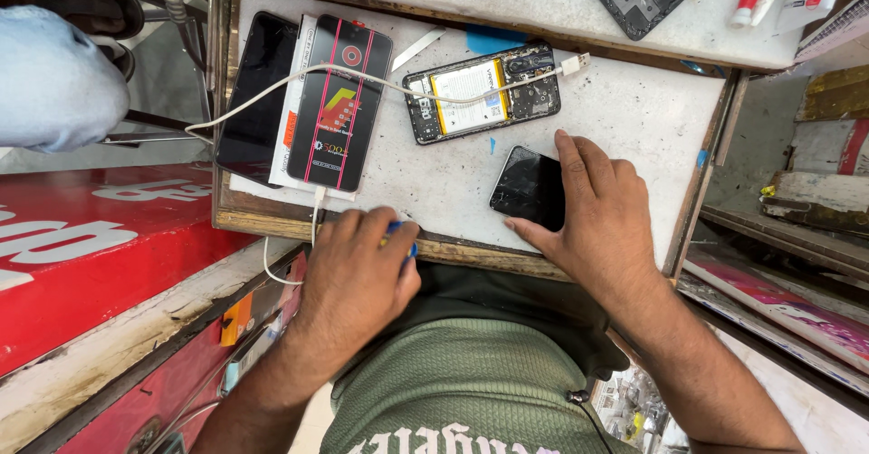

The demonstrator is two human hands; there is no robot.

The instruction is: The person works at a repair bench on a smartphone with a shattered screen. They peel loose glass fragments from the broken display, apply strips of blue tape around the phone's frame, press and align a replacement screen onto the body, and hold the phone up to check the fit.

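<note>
While flat — right hand on glossy phone.

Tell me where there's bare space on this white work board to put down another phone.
The widest bare patch lies right of the opened phone, above the right hand. A smaller one sits between the lit phone and the black panel. The left side is crowded.

Opened phone with exposed battery lies at twelve o'clock on the white worktop. At ten o'clock, a lit phone rests beside a dark phone; a white cable crosses them.
</note>
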